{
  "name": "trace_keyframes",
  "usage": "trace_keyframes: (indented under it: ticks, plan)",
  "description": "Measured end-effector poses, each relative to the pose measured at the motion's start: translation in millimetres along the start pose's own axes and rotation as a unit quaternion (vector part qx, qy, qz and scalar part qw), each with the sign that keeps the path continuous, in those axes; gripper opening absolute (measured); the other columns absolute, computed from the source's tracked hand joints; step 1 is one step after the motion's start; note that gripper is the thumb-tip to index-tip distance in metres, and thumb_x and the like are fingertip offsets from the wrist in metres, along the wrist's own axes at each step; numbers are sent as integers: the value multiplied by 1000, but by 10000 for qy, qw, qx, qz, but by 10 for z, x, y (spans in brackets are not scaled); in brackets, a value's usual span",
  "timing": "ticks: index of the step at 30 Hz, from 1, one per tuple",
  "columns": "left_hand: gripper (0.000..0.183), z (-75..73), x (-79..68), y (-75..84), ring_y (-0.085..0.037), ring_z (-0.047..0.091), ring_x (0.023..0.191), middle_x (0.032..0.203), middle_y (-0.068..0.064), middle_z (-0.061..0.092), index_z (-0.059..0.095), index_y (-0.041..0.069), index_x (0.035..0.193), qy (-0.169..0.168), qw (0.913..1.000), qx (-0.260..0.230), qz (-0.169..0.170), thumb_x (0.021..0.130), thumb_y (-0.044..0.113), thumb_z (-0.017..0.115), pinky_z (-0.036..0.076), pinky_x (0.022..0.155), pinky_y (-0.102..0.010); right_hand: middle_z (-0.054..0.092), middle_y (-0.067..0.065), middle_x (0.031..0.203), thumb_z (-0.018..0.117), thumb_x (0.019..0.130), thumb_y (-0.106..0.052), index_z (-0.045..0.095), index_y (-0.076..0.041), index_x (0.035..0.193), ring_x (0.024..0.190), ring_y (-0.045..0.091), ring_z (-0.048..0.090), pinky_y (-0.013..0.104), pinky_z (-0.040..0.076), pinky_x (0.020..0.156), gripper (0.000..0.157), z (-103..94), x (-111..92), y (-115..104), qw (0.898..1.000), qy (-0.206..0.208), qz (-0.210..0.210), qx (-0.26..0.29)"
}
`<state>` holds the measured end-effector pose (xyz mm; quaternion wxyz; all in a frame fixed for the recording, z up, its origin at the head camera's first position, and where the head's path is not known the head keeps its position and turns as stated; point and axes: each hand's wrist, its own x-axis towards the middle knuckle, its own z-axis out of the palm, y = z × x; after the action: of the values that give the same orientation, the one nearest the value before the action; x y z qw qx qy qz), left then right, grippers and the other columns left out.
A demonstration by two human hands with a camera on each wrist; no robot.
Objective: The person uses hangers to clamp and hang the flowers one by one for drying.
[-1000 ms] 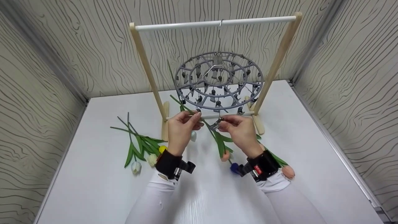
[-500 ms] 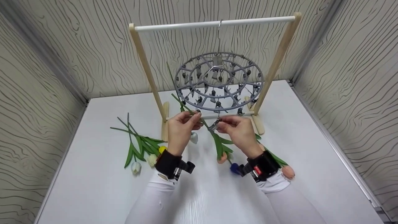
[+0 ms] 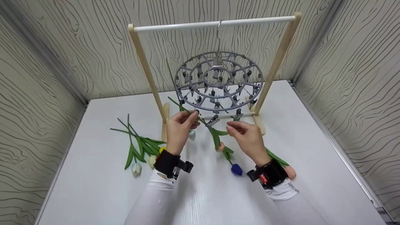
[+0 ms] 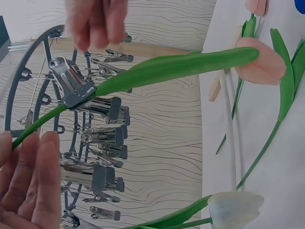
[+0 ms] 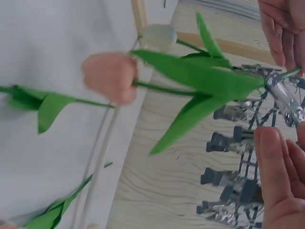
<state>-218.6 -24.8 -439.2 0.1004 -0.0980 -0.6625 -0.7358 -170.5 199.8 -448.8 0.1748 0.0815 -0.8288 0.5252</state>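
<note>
A pink artificial tulip [image 3: 220, 147] hangs head down, its green stem caught near the leaves in a metal clip [image 3: 213, 120] of the round grey clip hanger [image 3: 217, 61]. My left hand [image 3: 182, 127] pinches the stem just beyond that clip, as the left wrist view also shows. Apart from the clip and to its right, my right hand [image 3: 247, 137] holds nothing, fingers loosely bent. A white tulip [image 4: 234, 210] hangs head down to the left of the pink one. The right wrist view shows the clip's jaws closed across the stem.
The hanger hooks onto the white bar [image 3: 178, 26] of a wooden rack [image 3: 145, 65]. Several tulips lie in a pile at left, including a white one [image 3: 136, 168]. A blue tulip [image 3: 236, 169] and another pink tulip [image 3: 290, 172] lie on the white table [image 3: 93, 193].
My right hand has let go of the clip and moved right and down. The clip stays on the stem, and the pink tulip has shifted slightly left. My left hand still pinches the stem.
</note>
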Motion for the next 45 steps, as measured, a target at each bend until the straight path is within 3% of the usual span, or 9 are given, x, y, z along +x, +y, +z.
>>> trace_keyframes:
  ticks: [5, 12, 18, 24, 28, 33, 37, 45]
  plan:
    - [19, -15, 30, -16, -28, 71, 72, 84, -13, 72, 72, 1, 99, 53, 9999, 129, -83, 92, 18, 73, 61, 66, -35, 73, 5, 89, 73, 91, -9, 77, -3, 99, 77, 20, 68, 27, 57, 67, 11, -196, -143, 310, 9944, -21, -22, -1052]
    - [23, -41, 68, -74, -32, 70, 72, 86, -15, 72, 70, -2, 101, 166, 9997, 171, -79, 93, 19, 72, 60, 65, -36, 71, 17, 94, 74, 88, -5, 74, 3, 101, 84, 32, 67, 48, 55, 70, 15, -508, -359, 817, 9641, -142, 232, -2642]
    - [22, -65, 85, -108, -26, 71, 69, 84, -13, 73, 71, -2, 101, 236, 9994, 237, -60, 94, 18, 72, 60, 63, -34, 68, 28, 99, 73, 88, -6, 71, 11, 103, 92, 45, 64, 55, 52, 76, 22, -705, -441, 1021, 9439, -350, 677, -3214]
    - [21, -95, 98, -139, -26, 71, 68, 84, -14, 72, 72, -2, 101, 294, 9992, 253, -114, 94, 18, 71, 60, 61, -31, 68, 28, 94, 74, 86, -6, 71, 10, 100, 86, 46, 64, 55, 52, 71, 21, -748, -492, 1148, 9358, -403, 792, -3410]
    - [21, -123, 103, -157, -26, 71, 69, 85, -16, 72, 73, 0, 103, 335, 9987, 307, -222, 94, 18, 72, 60, 61, -30, 67, 27, 91, 75, 85, -4, 71, 11, 99, 84, 45, 63, 55, 52, 70, 20, -712, -513, 1169, 9358, -301, 662, -3450]
    - [25, -158, 105, -176, -26, 71, 69, 89, -21, 72, 74, 0, 107, 371, 9982, 349, -317, 93, 20, 73, 60, 62, -31, 66, 22, 87, 74, 87, -4, 72, 11, 97, 81, 41, 64, 52, 53, 69, 18, -560, -521, 1107, 9462, -113, 308, -3220]
    - [27, -177, 96, -190, -26, 70, 68, 89, -20, 72, 73, -1, 110, 399, 9977, 375, -398, 93, 20, 73, 60, 61, -30, 68, 17, 85, 74, 88, -6, 73, 7, 95, 78, 35, 66, 49, 54, 68, 15, -350, -530, 1029, 9528, -163, 217, -3024]
    - [26, -221, 35, -245, -23, 70, 68, 88, -12, 74, 73, -1, 109, 419, 9958, 565, -582, 93, 19, 72, 60, 62, -31, 71, 12, 83, 78, 86, -12, 75, 2, 90, 78, 29, 68, 42, 55, 68, 15, 116, -535, 930, 9542, -524, 156, -2942]
